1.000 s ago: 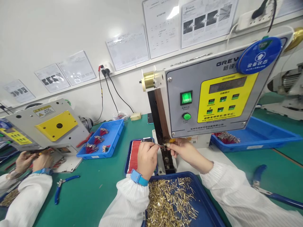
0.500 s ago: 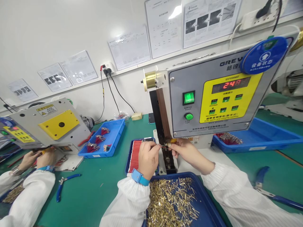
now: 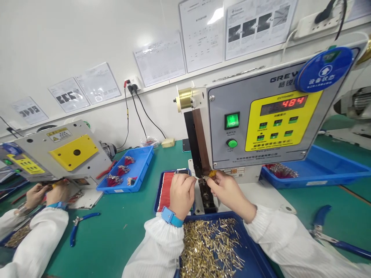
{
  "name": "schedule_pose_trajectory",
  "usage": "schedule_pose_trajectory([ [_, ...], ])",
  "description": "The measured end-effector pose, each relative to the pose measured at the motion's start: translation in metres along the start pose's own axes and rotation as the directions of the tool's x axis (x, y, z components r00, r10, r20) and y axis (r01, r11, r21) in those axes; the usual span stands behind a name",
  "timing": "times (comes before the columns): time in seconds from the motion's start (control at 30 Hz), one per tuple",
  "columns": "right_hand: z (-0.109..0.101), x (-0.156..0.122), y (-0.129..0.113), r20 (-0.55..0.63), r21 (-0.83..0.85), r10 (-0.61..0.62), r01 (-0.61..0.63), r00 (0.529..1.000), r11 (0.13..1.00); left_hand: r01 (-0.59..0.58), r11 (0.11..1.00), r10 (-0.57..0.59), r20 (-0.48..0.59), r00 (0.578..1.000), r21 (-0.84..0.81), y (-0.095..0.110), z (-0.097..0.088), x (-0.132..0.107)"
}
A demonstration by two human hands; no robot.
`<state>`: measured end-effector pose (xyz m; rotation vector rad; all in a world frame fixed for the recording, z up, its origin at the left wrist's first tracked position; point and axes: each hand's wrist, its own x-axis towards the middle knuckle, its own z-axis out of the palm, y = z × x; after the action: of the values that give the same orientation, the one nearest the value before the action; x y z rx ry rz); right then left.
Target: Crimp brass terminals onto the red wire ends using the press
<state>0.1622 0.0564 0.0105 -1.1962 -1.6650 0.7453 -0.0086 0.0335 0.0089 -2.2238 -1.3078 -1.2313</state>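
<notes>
The left hand (image 3: 182,196) is pinching a wire (image 3: 197,178) narrowly at the crimper (image 3: 255,119), the right hand (image 3: 227,191) is gripping a small brass part (image 3: 212,173), and many loose pins (image 3: 211,247) are lying unused in the near tray (image 3: 249,247).

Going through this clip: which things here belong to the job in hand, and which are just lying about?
In use: left hand, right hand, red wires, brass terminals, crimping machine.

Just nearby: blue-handled pliers, blue tray of wire bundles, co-worker's machine.
</notes>
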Motion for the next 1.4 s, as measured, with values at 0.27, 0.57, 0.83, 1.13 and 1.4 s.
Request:
schedule_pose_trajectory([
  [0.27,0.001,0.0,0.0,-0.003,-0.019,-0.006,0.006,1.0,1.0,-0.015,1.0,0.015,0.008,1.0,0.006,0.0,0.0,-0.001],
  [0.57,0.0,-0.001,-0.001,-0.017,-0.038,-0.017,0.016,1.0,0.999,-0.014,1.0,0.014,0.011,1.0,0.001,0.0,0.0,-0.001],
  [0.83,0.003,0.0,0.003,-0.028,-0.01,-0.02,0.02,0.999,1.0,-0.004,1.0,0.004,0.011,1.0,-0.004,0.0,0.0,0.0],
  [1.13,-0.03,0.016,-0.006,0.273,-0.194,0.102,-0.049,0.957,0.98,-0.006,1.0,0.007,0.023,1.0,-0.029,-0.003,0.001,-0.001],
  [1.4,-0.102,0.022,0.001,0.407,-0.607,0.086,0.198,0.91,0.77,-0.022,0.999,0.023,0.028,0.999,-0.049,-0.004,0.003,0.0],
])
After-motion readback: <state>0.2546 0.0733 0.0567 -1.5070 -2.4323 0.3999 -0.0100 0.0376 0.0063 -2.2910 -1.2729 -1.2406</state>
